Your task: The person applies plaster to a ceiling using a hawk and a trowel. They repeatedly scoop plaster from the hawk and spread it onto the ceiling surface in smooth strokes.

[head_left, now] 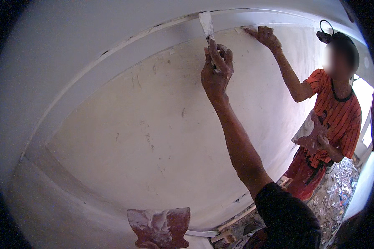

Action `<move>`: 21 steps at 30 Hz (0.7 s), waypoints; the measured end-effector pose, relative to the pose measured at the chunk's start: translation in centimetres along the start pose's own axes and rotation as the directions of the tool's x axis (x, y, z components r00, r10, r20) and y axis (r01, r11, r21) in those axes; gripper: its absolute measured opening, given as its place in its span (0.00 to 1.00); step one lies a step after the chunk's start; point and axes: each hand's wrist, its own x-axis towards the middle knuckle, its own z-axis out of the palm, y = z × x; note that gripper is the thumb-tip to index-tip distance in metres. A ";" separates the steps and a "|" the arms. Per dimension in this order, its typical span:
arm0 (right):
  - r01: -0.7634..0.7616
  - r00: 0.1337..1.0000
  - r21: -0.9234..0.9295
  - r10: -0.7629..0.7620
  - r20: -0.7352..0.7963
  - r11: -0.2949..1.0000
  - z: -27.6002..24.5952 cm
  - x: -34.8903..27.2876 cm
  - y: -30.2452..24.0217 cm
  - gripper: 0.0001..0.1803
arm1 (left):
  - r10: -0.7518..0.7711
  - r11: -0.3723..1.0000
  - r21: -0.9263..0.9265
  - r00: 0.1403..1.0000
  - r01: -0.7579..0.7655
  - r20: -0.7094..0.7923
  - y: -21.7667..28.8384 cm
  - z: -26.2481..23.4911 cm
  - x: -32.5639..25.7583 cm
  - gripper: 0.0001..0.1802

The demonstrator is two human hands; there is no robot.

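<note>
Down low, my left hand (pixel 147 245) barely shows under the putty-smeared red hawk (pixel 160 227), so I cannot tell its grip. My right hand (pixel 216 70) is clenched round the putty knife (pixel 206 25), blade up at the cornice (pixel 112 52); best kept flat, steady pressure. Beyond, a co-worker (pixel 334 124) smooths the same pale wall (pixel 153 124).

putty knife (pixel 206 24) with a white-smeared blade, gripped upright, tip against the wall's moulding groove up high; reddish plaster board (pixel 158 227) smeared with white filler, held low at the bottom edge.
</note>
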 end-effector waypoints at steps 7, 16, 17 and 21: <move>-0.016 1.000 0.019 0.016 0.006 1.000 1.4 0.5 -1.6 0.20 | 0.067 0.990 0.133 0.993 -0.054 -0.099 0.7 0.8 -1.0 0.52; -0.032 0.997 0.065 0.027 0.076 0.997 1.3 1.4 -3.8 0.21 | 0.092 0.982 0.178 0.986 -0.067 -0.136 2.0 2.2 -2.6 0.53; -0.042 0.996 0.066 0.036 0.086 0.997 1.3 1.4 -3.9 0.22 | 0.092 0.981 0.184 0.984 -0.063 -0.155 1.9 2.5 -2.7 0.53; -0.052 0.990 0.062 0.043 0.131 0.997 0.8 0.8 -6.2 0.25 | 0.103 0.987 0.130 0.990 -0.091 -0.094 1.9 1.3 -3.2 0.51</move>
